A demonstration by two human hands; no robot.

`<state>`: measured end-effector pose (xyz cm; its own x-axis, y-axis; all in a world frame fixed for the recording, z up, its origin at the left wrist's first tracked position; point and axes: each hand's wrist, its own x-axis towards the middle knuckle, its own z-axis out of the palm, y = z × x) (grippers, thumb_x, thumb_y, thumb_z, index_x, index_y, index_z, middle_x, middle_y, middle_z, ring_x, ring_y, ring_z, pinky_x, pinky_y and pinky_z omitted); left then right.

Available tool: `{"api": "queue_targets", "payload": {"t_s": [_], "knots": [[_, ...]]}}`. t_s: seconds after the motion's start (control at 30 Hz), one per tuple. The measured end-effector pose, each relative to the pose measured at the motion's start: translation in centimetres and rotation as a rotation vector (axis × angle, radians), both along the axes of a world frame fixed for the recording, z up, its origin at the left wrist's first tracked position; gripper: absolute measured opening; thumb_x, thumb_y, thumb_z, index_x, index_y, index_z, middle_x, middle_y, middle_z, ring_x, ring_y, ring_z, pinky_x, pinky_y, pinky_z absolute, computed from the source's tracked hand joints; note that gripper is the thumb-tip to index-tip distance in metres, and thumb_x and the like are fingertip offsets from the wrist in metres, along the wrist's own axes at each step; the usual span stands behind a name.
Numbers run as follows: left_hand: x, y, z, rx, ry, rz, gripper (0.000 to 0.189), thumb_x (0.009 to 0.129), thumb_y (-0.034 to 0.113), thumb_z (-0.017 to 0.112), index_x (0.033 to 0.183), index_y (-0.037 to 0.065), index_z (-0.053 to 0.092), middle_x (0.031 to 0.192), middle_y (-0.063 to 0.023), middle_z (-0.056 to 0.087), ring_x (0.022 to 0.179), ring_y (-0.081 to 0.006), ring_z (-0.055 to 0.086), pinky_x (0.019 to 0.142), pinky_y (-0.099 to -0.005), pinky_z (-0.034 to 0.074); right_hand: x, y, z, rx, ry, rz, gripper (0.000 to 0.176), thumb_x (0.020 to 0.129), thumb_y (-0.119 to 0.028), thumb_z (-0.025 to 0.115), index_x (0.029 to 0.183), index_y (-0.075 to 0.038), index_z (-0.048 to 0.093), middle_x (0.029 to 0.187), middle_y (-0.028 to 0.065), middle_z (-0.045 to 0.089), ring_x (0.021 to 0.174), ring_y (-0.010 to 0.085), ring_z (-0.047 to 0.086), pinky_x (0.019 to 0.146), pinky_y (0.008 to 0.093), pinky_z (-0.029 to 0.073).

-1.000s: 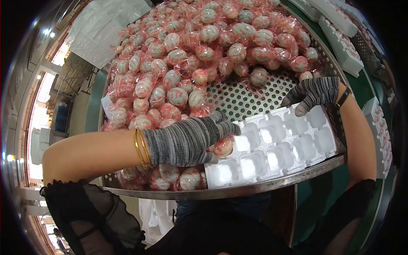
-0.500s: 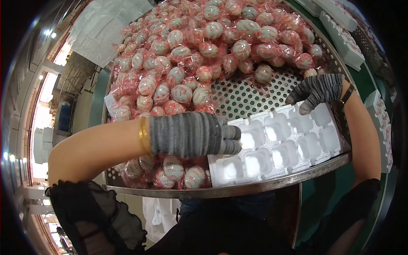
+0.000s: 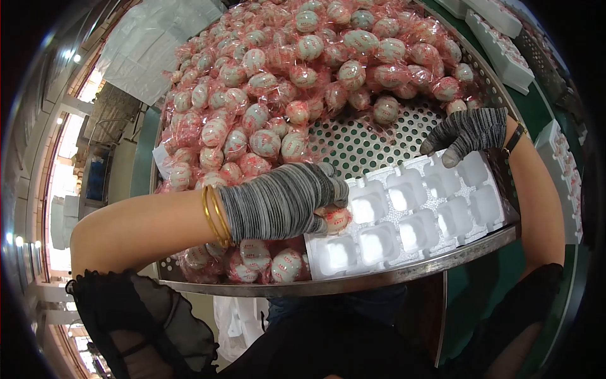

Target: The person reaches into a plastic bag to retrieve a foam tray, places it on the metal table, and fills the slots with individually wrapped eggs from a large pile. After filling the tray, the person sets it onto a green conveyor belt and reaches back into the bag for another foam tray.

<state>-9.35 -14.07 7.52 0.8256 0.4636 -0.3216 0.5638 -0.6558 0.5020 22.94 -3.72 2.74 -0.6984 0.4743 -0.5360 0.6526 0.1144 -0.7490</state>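
Observation:
My left hand (image 3: 287, 199), in a grey striped glove, is closed around a wrapped egg (image 3: 336, 219) with red print, over the near-left end of a white foam tray (image 3: 435, 203). The tray has two rows of moulded hollows and lies slightly tilted at the near edge of a perforated metal bin (image 3: 404, 134). On the tray's far right edge, my right hand (image 3: 467, 136), gloved too, grips the rim with thumb and fingers. Many eggs in clear and red film (image 3: 265, 143) are heaped beyond and left of the tray.
The bin's raised metal rim (image 3: 404, 273) runs along the near side. White foam trays (image 3: 499, 54) holding wrapped items stand on a green surface at the right. A translucent plastic sheet (image 3: 154, 47) lies at the back left.
My left hand has drawn back slightly left, its fingers now curled, and a wrapped egg shows in it. My right hand stays at the tray's edge. The whole view has shifted slightly.

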Motion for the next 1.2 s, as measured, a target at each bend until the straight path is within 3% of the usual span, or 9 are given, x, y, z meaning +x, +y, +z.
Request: {"api": "queue_targets", "payload": {"t_s": [0.17, 0.27, 0.5, 0.6, 0.67, 0.73, 0.97, 1.1, 1.2], "knots": [[1.2, -1.7, -0.8, 0.163, 0.17, 0.078, 0.02, 0.085, 0.021, 0.055, 0.097, 0.006, 0.058, 0.086, -0.0133, 0.052, 0.077, -0.03, 0.057, 0.067, -0.0394, 0.048, -0.1, 0.4, -0.1, 0.01, -0.013, 0.056, 0.06, 0.068, -0.03, 0.079, 0.118, -0.004, 0.059, 0.109, 0.012, 0.064, 0.102, 0.0199, 0.059, 0.093, 0.0313, 0.044], [0.9, -1.8, -1.7, 0.268, 0.158, 0.002, 0.018, 0.086, 0.02, 0.052, 0.098, 0.007, 0.058, 0.088, -0.0128, 0.052, 0.077, -0.0287, 0.058, 0.065, -0.0383, 0.048, -0.4, 0.2, 0.3, 0.01, -0.023, 0.065, 0.078, 0.064, -0.045, 0.079, 0.122, 0.001, 0.054, 0.111, 0.0139, 0.063, 0.106, 0.0222, 0.057, 0.096, 0.0312, 0.041], [-0.6, -2.4, -2.4, 0.219, -0.071, 0.121, 0.028, 0.077, 0.006, 0.059, 0.105, 0.009, 0.059, 0.087, -0.0102, 0.052, 0.081, -0.0284, 0.058, 0.068, -0.0372, 0.049, -0.8, 0.1, 1.1, -0.009, -0.01, 0.045, 0.08, 0.061, -0.045, 0.08, 0.122, -0.001, 0.054, 0.11, 0.0138, 0.063, 0.106, 0.0215, 0.057, 0.095, 0.0315, 0.042], [-3.3, 0.0, -2.9, -0.101, -0.329, 0.259, 0.027, 0.076, 0.007, 0.061, 0.102, 0.008, 0.061, 0.089, -0.0105, 0.056, 0.084, -0.0282, 0.058, 0.071, -0.0361, 0.049, -0.6, -0.1, 1.3, 0.113, -0.052, 0.062, 0.067, 0.066, -0.04, 0.078, 0.119, -0.003, 0.058, 0.11, 0.0128, 0.064, 0.103, 0.0221, 0.06, 0.093, 0.0327, 0.045], [-4.6, 3.7, -3.1, 0.678, 0.155, 0.249, 0.033, 0.076, 0.022, 0.066, 0.105, 0.007, 0.061, 0.098, -0.0092, 0.061, 0.092, -0.0265, 0.057, 0.083, -0.0395, 0.046, 0.2, 0.1, 0.3, 0.073, 0.007, 0.015, 0.069, 0.066, -0.04, 0.078, 0.119, -0.001, 0.057, 0.112, 0.014, 0.063, 0.106, 0.0241, 0.058, 0.096, 0.0338, 0.042], [-4.3, 3.9, -5.1, 0.964, 0.526, 0.143, 0.046, 0.072, 0.036, 0.068, 0.107, 0.008, 0.059, 0.101, -0.0097, 0.059, 0.098, -0.0286, 0.053, 0.089, -0.0463, 0.039, 0.2, 0.3, 0.0, 0.063, -0.014, 0.002, 0.069, 0.066, -0.039, 0.078, 0.119, 0.0, 0.057, 0.113, 0.0149, 0.062, 0.109, 0.0246, 0.057, 0.097, 0.0342, 0.04], [-3.1, 4.3, -5.8, 0.732, 0.588, 0.243, 0.049, 0.071, 0.032, 0.066, 0.114, 0.011, 0.053, 0.107, -0.0127, 0.053, 0.102, -0.0304, 0.05, 0.09, -0.0496, 0.036, 0.0, 0.1, 0.4, 0.089, -0.023, -0.012, 0.081, 0.06, -0.044, 0.081, 0.122, 0.0, 0.054, 0.111, 0.0131, 0.063, 0.105, 0.0214, 0.058, 0.094, 0.0318, 0.042], [-4.0, 4.2, -6.8, 0.837, 0.304, 0.248, 0.042, 0.073, 0.031, 0.065, 0.107, 0.009, 0.053, 0.099, -0.0119, 0.055, 0.095, -0.0281, 0.054, 0.084, -0.0494, 0.04, 0.0, 0.3, 0.4, 0.08, -0.025, -0.011, 0.079, 0.059, -0.043, 0.082, 0.12, 0.0, 0.056, 0.11, 0.0129, 0.064, 0.104, 0.0208, 0.058, 0.093, 0.0318, 0.043], [-4.7, 6.8, -9.1, -0.187, -0.185, 0.66, 0.04, 0.076, 0.033, 0.064, 0.105, 0.008, 0.053, 0.088, -0.0103, 0.057, 0.082, -0.0267, 0.057, 0.075, -0.0458, 0.045, -0.2, 0.2, 0.6, 0.092, -0.047, 0.003, 0.079, 0.058, -0.042, 0.082, 0.119, 0.0, 0.056, 0.109, 0.0128, 0.064, 0.104, 0.0209, 0.058, 0.093, 0.032, 0.043]]}}
